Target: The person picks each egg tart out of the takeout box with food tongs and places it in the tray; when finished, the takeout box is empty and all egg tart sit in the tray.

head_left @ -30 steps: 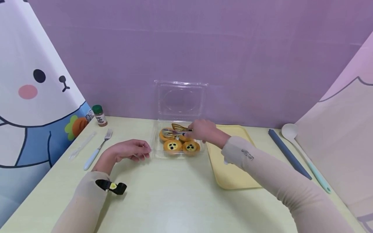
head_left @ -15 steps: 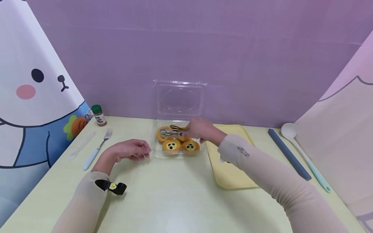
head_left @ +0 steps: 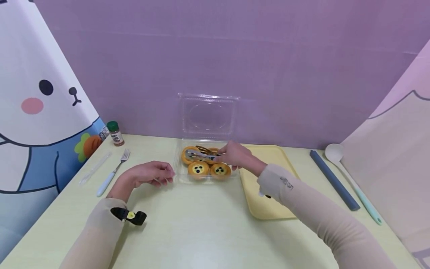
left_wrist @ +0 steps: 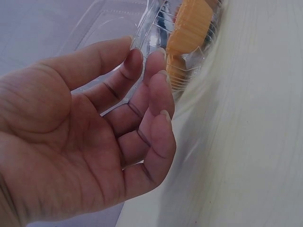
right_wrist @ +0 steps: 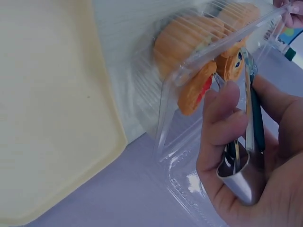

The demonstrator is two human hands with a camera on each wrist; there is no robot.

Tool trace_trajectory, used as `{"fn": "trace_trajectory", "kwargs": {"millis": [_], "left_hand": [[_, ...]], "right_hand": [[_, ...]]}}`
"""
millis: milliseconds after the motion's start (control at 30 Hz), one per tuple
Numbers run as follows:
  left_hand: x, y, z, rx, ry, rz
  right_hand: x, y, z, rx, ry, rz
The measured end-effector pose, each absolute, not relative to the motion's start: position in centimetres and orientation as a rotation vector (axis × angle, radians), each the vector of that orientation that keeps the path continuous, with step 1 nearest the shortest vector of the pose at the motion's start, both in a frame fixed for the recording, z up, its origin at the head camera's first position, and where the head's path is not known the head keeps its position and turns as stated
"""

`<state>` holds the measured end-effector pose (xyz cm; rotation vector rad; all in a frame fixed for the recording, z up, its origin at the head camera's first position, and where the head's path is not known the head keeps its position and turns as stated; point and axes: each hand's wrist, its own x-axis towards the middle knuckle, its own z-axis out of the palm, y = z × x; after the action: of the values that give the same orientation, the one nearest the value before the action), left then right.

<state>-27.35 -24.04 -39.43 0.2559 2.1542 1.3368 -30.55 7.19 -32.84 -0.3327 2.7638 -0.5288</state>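
My right hand (head_left: 236, 154) grips a pair of metal serving tongs (head_left: 198, 154) with dark grips. The tongs reach into a clear hinged plastic container (head_left: 179, 177), over the back tarts; whether they clasp one, I cannot tell. Several orange-crusted tarts (head_left: 199, 169) sit inside, the front two showing dark-dotted cream tops. In the right wrist view, a tart with red filling (right_wrist: 196, 90) tilts beside the tong tips. At the container's front left corner, my left hand (head_left: 151, 173) pinches the rim between thumb and forefinger, its other fingers bent (left_wrist: 161, 132).
A pale yellow tray (head_left: 256, 209) lies right of the container. Farther right are a dark blue stick (head_left: 334, 179) and a ladle (head_left: 352, 183) with a mint handle. On the left stand a green-capped jar (head_left: 115, 133), a fork (head_left: 113, 172) and a clear wrapped utensil (head_left: 95, 169).
My right hand with the tongs shifts slightly left over the back tarts, then back right and a little lower. The left hand stays at the container's corner.
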Motion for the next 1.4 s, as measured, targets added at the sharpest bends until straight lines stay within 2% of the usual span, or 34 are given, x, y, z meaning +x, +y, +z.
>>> {"fn": "trace_trajectory", "kwargs": {"millis": [600, 1400], "left_hand": [[-27.2, -24.1, -39.4, 0.263, 2.151, 1.345], [-27.4, -24.1, -39.4, 0.262, 2.160, 1.342]], "right_hand": [[-30.6, 5.6, -31.8, -0.385, 2.775, -0.341], [-31.0, 5.8, -32.5, -0.359, 2.778, -0.429]]}}
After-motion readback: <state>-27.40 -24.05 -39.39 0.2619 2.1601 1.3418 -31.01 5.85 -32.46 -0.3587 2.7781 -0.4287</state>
